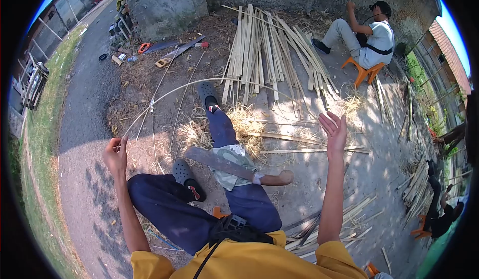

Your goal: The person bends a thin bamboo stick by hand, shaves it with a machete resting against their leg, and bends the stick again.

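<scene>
A thin bamboo strip (219,79) arcs in front of me, bowed upward between my hands. My left hand (116,155) pinches its left end between thumb and fingers. On the other side, my right hand (333,133) is raised with its fingers stretched out. The strip's right end runs toward those fingers; whether it touches them I cannot tell. A machete (219,162) with a wooden handle lies across my right thigh, on top of a camouflage cloth (231,180). Curly bamboo shavings (249,124) surround my right leg.
A large pile of split bamboo strips (254,49) lies ahead, with more strips (339,219) at my right. Handsaws (179,51) rest on the ground ahead left. One person (376,39) sits on an orange stool (362,72) near the wall; another person (444,216) is at far right.
</scene>
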Demonstrator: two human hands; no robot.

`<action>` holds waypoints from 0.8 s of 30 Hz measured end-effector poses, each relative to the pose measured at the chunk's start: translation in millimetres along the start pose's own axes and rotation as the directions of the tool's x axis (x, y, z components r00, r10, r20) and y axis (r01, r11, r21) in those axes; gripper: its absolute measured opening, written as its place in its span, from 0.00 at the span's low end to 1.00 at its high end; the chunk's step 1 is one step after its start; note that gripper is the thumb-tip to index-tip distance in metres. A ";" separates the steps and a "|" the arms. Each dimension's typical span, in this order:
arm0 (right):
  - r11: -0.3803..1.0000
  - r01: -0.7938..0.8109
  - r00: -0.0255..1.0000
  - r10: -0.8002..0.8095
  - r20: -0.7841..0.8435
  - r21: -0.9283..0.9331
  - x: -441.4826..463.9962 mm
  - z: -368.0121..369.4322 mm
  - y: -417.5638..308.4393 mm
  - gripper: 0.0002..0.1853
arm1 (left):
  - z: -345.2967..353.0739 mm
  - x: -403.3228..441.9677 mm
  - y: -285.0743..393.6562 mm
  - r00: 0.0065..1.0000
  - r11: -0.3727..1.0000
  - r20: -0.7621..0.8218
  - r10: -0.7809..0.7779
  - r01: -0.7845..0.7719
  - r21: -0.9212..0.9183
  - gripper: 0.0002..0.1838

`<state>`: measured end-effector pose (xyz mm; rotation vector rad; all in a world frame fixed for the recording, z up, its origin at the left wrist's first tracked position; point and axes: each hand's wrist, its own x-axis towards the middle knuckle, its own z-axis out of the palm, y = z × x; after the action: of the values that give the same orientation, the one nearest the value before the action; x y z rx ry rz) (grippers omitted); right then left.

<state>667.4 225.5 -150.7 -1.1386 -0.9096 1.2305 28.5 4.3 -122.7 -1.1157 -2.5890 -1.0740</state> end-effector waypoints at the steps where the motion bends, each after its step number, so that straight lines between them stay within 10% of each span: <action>1: 0.998 -0.001 1.000 -0.001 0.024 0.055 1.7 -2.6 1.4 0.37 | 1.5 -0.1 -0.2 1.000 1.000 0.000 -0.016 0.016 -0.018 0.18; 24: 0.934 -0.102 0.994 0.110 -0.005 0.344 0.1 11.6 20.6 0.35 | 8.1 2.3 -6.8 0.999 0.993 -0.035 -0.036 0.032 -0.110 0.20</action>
<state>651.5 226.8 -168.2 -0.9273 -0.5902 1.3978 23.5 7.8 -131.7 -1.0669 -2.5567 -1.2457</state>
